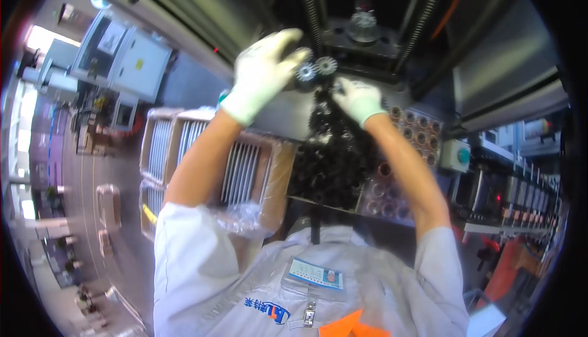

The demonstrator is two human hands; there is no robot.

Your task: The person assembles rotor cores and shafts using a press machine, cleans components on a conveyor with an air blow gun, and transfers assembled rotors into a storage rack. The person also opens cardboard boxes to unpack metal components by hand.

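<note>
My left hand [262, 73], in a white glove, reaches to the machine's front with thumb and fingers apart. Close to its thumb is a slotted metal core [306, 71] with teeth round its rim. A second toothed core [326, 65] stands just right of it, between my two hands. My right hand [358, 99], also gloved, is lower and to the right, its fingers curled together at the top of a pile of small black parts [331, 153]. What those fingers hold, if anything, is hidden.
A fixture with a toothed metal part [362, 26] stands inside the machine, between coiled hoses. Copper-coloured rings [419, 132] sit in rows at right. Cardboard boxes of metal rods [242, 171] stand at left. A green button box [456, 155] is at far right.
</note>
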